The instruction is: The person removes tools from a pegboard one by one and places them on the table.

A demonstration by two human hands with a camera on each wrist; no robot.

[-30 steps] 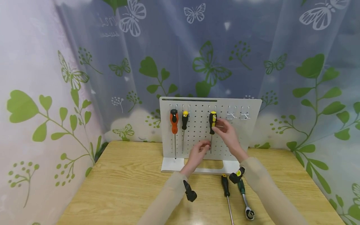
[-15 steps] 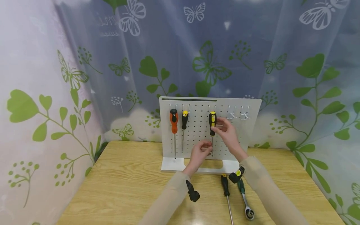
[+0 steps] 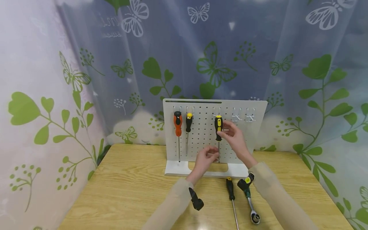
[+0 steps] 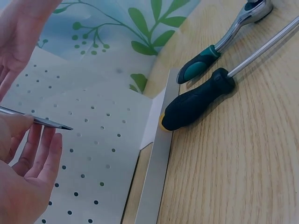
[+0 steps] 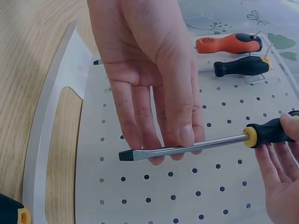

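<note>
A slotted screwdriver (image 3: 218, 123) with a black-and-yellow handle stands upright, tip down, in front of the white pegboard (image 3: 258, 134). My right hand (image 3: 236, 139) pinches its handle between thumb and fingers. Lower down, my left hand (image 3: 203, 161) pinches the steel shaft (image 5: 215, 142) between thumb and fingertips, close above the flat dark tip (image 5: 126, 155). Behind the handle's top, a white hook (image 3: 215, 112) sits on the board. To the left hang an orange-and-black screwdriver (image 3: 178, 124) and a smaller black screwdriver (image 3: 188, 124) with a yellow end.
Two white hooks (image 3: 237, 117) are on the board's right side. On the wooden table (image 3: 129, 179), in front of the board's base, lie a black screwdriver (image 3: 230, 189) and a ratchet wrench (image 3: 252, 209) with a green-and-black handle. A patterned curtain (image 3: 172, 48) hangs behind.
The held screwdriver has come slightly down and out from the hook. My left hand has shifted a little to the right and down with the shaft.
</note>
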